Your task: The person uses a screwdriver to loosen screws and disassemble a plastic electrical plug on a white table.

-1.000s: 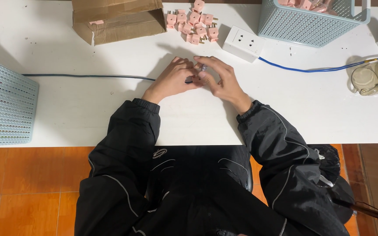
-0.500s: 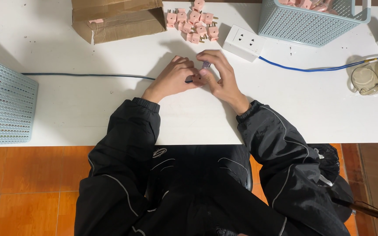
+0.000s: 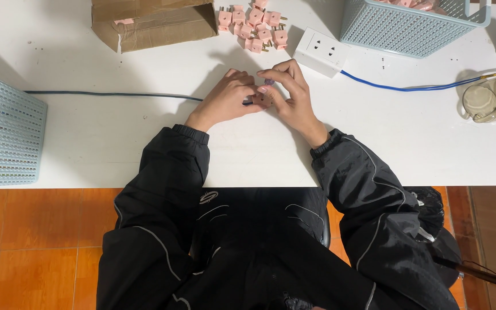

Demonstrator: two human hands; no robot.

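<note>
A small dark part (image 3: 261,97) is pinched between the fingertips of the left hand (image 3: 225,102) and the right hand (image 3: 289,95), both hands being curled closed around it at the middle of the white table (image 3: 116,143); how firmly it is gripped, and what exactly it is, cannot be told, since most of it is hidden by the fingers. The part is held just above the table surface, directly between the two hands. A slip is judged possible: the part is small and only the fingertips are engaged, so uneven pressure could let it drop onto the table. A dark cable (image 3: 110,95) runs leftward from the left hand. Beyond the hands, a pile of pink plugs (image 3: 254,26) lies near a white socket block (image 3: 320,53) with a blue cord (image 3: 409,87). A cardboard box (image 3: 156,23) and a pale blue basket (image 3: 409,26) stand farther back.
</note>
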